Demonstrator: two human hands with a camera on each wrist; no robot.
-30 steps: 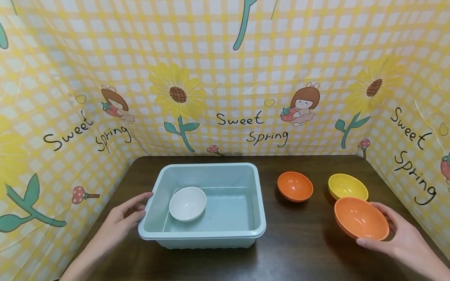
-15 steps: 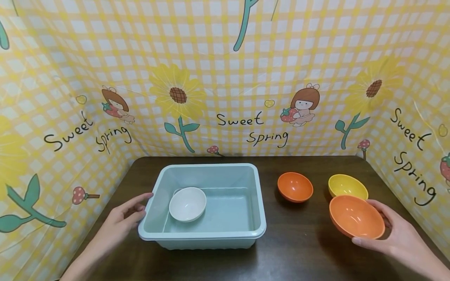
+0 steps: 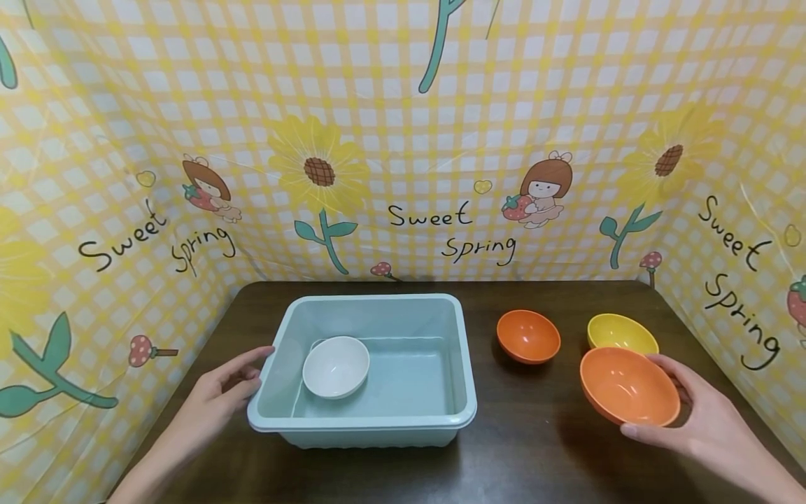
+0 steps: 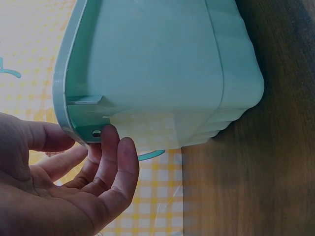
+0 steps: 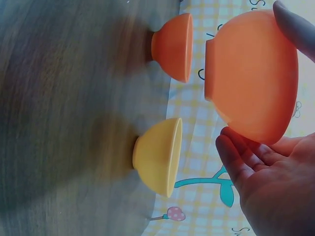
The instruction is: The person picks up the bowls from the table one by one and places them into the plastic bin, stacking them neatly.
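Note:
My right hand (image 3: 705, 413) holds an orange bowl (image 3: 630, 386) by its rim, thumb at the near side and fingers at the far side. In the right wrist view the held bowl (image 5: 253, 73) is clear of the table, its base showing. A yellow bowl (image 3: 620, 332) stands behind it, partly covered in the head view. Another orange bowl (image 3: 527, 336) sits to the left of these. With thumb and curled fingers my left hand (image 3: 217, 392) grips the left rim of a light blue plastic basin (image 4: 157, 54). Inside the basin, at its left, is a white bowl (image 3: 336, 367).
Everything stands on a dark wooden table (image 3: 516, 455). A yellow checked cloth (image 3: 403, 154) with flower prints encloses the back and both sides. The basin's right wall lies between the white bowl and the bowls on the right.
My right hand has carried the held orange bowl a little to the left and slightly up in the head view. The left hand, the basin and the other bowls have stayed in place.

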